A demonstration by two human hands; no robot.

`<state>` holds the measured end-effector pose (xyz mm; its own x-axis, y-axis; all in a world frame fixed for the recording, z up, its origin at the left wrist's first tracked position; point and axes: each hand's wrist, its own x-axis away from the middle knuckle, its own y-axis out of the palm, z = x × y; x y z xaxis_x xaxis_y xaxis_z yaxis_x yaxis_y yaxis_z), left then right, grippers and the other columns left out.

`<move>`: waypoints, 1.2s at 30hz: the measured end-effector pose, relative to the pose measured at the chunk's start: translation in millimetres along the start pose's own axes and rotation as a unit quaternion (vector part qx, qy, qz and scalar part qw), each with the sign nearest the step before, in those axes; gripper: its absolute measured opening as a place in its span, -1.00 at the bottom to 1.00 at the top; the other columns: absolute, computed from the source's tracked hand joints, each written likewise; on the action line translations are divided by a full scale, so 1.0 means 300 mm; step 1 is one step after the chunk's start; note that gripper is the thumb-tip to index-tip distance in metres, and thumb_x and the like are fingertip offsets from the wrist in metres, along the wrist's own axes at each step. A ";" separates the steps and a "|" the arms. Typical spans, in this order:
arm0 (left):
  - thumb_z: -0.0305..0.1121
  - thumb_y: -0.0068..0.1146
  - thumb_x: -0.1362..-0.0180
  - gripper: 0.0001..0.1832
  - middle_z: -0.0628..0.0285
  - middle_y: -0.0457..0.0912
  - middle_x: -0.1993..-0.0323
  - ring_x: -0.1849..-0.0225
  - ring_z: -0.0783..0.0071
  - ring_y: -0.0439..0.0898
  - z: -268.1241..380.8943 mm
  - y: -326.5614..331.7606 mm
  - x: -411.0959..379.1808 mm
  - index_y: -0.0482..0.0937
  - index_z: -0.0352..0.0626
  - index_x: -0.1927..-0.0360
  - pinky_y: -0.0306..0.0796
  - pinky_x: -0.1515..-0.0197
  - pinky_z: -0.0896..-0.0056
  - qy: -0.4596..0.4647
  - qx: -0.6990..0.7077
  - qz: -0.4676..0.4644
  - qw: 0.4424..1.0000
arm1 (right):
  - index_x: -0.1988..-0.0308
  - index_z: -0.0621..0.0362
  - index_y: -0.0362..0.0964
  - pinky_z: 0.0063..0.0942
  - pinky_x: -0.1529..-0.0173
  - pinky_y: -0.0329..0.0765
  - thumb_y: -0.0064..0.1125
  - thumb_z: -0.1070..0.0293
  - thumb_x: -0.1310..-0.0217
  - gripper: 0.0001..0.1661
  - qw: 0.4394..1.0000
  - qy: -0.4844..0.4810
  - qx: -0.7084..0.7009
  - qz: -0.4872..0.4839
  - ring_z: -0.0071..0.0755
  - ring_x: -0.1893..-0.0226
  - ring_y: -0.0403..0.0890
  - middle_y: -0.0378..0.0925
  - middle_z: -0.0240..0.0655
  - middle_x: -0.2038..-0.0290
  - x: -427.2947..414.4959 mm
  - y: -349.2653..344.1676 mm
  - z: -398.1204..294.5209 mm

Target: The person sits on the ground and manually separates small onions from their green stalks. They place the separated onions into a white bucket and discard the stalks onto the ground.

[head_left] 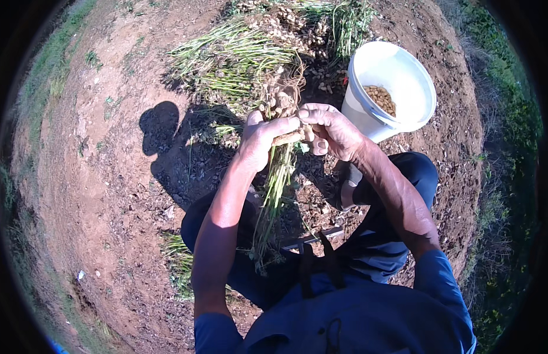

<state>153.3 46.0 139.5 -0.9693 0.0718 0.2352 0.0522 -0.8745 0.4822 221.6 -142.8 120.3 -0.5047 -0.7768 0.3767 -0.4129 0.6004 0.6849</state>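
My left hand (pixel 260 140) grips a bunch of peanut plants (pixel 278 172) just below the roots, its green stems hanging down between my knees. Roots and peanut pods (pixel 280 99) stick up above the fist. At the right side of the bunch is my right hand (pixel 331 130), thumb and fingers closed at some pods; exactly which pods they pinch is partly hidden. A white plastic bucket (pixel 356 95) stands beyond my right hand, with loose peanuts (pixel 380 99) in its bottom.
Pulled peanut plants (pixel 234 62) lie heaped ahead, with more pods (pixel 316 35) around their roots. Another bundle of stems (pixel 179 261) lies by my left knee. My foot (pixel 348 192) rests below the bucket. Bare soil (pixel 101 177) spreads left; green growth (pixel 508 110) lines the right edge.
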 end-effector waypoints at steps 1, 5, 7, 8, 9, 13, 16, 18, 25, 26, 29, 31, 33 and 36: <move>-0.40 0.28 -0.11 -0.69 0.26 0.70 0.28 0.46 0.63 0.57 -0.006 0.013 0.007 0.61 -0.26 0.07 0.38 0.46 0.64 0.003 -0.037 0.036 0.999 | 0.33 0.07 0.43 -0.59 0.69 0.25 0.21 0.26 -0.34 -0.81 1.000 -0.012 0.013 -0.006 -0.60 0.79 0.36 0.53 -0.39 0.59 0.006 0.012 -0.004; -0.36 0.30 -0.06 -0.58 0.23 0.72 0.24 0.32 0.46 0.68 -0.022 -0.036 0.016 0.61 -0.27 -0.01 0.59 0.27 0.44 0.014 0.019 0.029 0.999 | 0.23 0.13 0.35 -0.58 0.66 0.31 -0.03 0.38 -0.26 -0.91 0.998 -0.005 -0.046 -0.031 -0.56 0.80 0.34 0.55 -0.25 0.53 0.026 0.044 -0.014; -0.36 0.30 -0.06 -0.58 0.22 0.72 0.23 0.32 0.44 0.69 -0.013 -0.022 0.010 0.61 -0.27 -0.01 0.60 0.24 0.42 0.008 0.021 0.038 0.999 | 0.20 0.13 0.37 -0.57 0.64 0.35 -0.04 0.34 -0.24 -0.85 0.991 -0.002 -0.108 -0.074 -0.53 0.79 0.34 0.57 -0.19 0.48 0.029 0.032 -0.016; -0.34 0.31 -0.06 -0.58 0.22 0.72 0.23 0.31 0.44 0.69 0.001 -0.024 0.016 0.61 -0.28 -0.01 0.61 0.22 0.42 0.012 0.019 0.025 0.999 | 0.19 0.13 0.39 -0.54 0.60 0.40 -0.04 0.32 -0.22 -0.82 0.990 -0.002 -0.129 -0.052 -0.50 0.77 0.36 0.57 -0.19 0.46 0.029 0.036 -0.012; -0.32 0.32 -0.09 -0.60 0.22 0.72 0.22 0.31 0.46 0.69 0.005 -0.015 0.020 0.61 -0.28 0.00 0.61 0.19 0.45 0.017 0.026 0.028 0.999 | 0.17 0.15 0.41 -0.49 0.57 0.46 -0.03 0.32 -0.21 -0.79 0.987 0.004 -0.143 -0.069 -0.47 0.73 0.40 0.59 -0.16 0.40 0.025 0.031 -0.007; -0.38 0.26 -0.21 -0.70 0.15 0.71 0.16 0.13 0.36 0.71 0.028 -0.012 0.008 0.61 -0.30 0.02 0.63 -0.04 0.32 0.064 -0.008 0.161 0.985 | 0.17 0.20 0.45 -0.47 0.56 0.50 0.01 0.25 -0.34 -0.76 0.981 -0.065 -0.166 -0.079 -0.44 0.64 0.53 0.64 -0.10 0.25 0.001 0.039 -0.002; -0.56 0.34 -0.12 -0.74 -0.01 0.73 0.17 0.20 0.19 0.77 0.041 -0.005 -0.009 0.61 -0.41 0.11 0.70 0.09 0.25 0.065 0.036 0.218 0.973 | 0.26 0.09 0.41 -0.62 0.65 0.40 0.11 0.13 -0.51 -0.71 0.988 -0.058 -0.146 -0.005 -0.59 0.68 0.47 0.60 -0.34 0.42 -0.004 0.026 -0.015; -0.56 0.26 -0.18 -0.73 0.07 0.70 0.15 0.19 0.28 0.74 0.037 0.006 -0.006 0.58 -0.34 0.04 0.68 0.03 0.30 0.061 0.005 0.193 0.979 | 0.27 0.08 0.41 -0.63 0.66 0.38 0.12 0.14 -0.51 -0.72 0.996 -0.067 -0.062 0.002 -0.62 0.70 0.45 0.56 -0.39 0.47 -0.002 0.030 -0.015; -0.50 0.33 -0.19 -0.77 0.28 0.70 0.28 0.35 0.60 0.63 -0.011 0.019 -0.022 0.60 -0.26 0.08 0.49 0.31 0.58 0.082 -0.122 0.186 0.971 | 0.29 0.17 0.42 -0.67 0.68 0.29 0.51 -0.12 -0.14 -0.40 0.963 -0.113 0.226 0.090 -0.70 0.74 0.34 0.44 -0.49 0.56 -0.011 0.080 0.024; -0.47 0.33 -0.22 -0.78 0.28 0.70 0.27 0.34 0.61 0.64 -0.016 0.033 -0.022 0.61 -0.27 0.09 0.49 0.30 0.57 0.084 -0.140 0.196 0.967 | 0.27 0.19 0.43 -0.67 0.68 0.29 0.51 -0.13 -0.13 -0.39 0.963 -0.112 0.229 0.085 -0.70 0.73 0.34 0.44 -0.49 0.55 -0.018 0.076 0.033; -0.47 0.33 -0.23 -0.76 0.26 0.70 0.29 0.39 0.57 0.65 -0.063 -0.010 -0.039 0.58 -0.27 0.06 0.51 0.38 0.56 0.087 -0.129 0.191 0.969 | 0.20 0.21 0.47 -0.65 0.68 0.27 0.50 -0.08 -0.17 -0.42 0.966 -0.105 0.227 0.070 -0.70 0.71 0.34 0.46 -0.48 0.53 -0.038 0.064 0.062; -0.46 0.33 -0.21 -0.74 0.22 0.69 0.29 0.41 0.52 0.66 -0.050 -0.009 -0.032 0.56 -0.28 0.07 0.57 0.39 0.51 0.059 -0.136 0.181 0.972 | 0.20 0.20 0.48 -0.64 0.67 0.26 0.47 -0.01 -0.23 -0.50 0.972 -0.076 0.217 0.040 -0.69 0.72 0.32 0.46 -0.46 0.54 -0.018 0.074 0.037; -0.47 0.32 -0.20 -0.73 0.20 0.69 0.29 0.42 0.48 0.67 -0.029 -0.002 -0.023 0.55 -0.28 0.06 0.59 0.37 0.48 0.010 -0.067 0.157 0.985 | 0.19 0.20 0.48 -0.64 0.67 0.25 0.34 0.23 -0.30 -0.71 0.981 -0.074 0.178 0.026 -0.69 0.72 0.31 0.44 -0.45 0.56 -0.018 0.062 0.040; -0.50 0.31 -0.17 -0.69 0.15 0.71 0.25 0.35 0.40 0.70 -0.024 -0.012 -0.024 0.54 -0.32 0.03 0.63 0.27 0.36 0.033 -0.055 0.154 0.986 | 0.17 0.23 0.48 -0.63 0.68 0.23 0.14 0.48 -0.20 -0.83 0.989 -0.056 0.135 0.006 -0.68 0.74 0.29 0.45 -0.44 0.57 -0.017 0.042 0.038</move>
<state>158.4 45.1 130.0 -0.9255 -0.2335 0.2982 0.3232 -0.8972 0.3008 210.4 -129.1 120.1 -0.5851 -0.7526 0.3021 -0.5860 0.6499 0.4840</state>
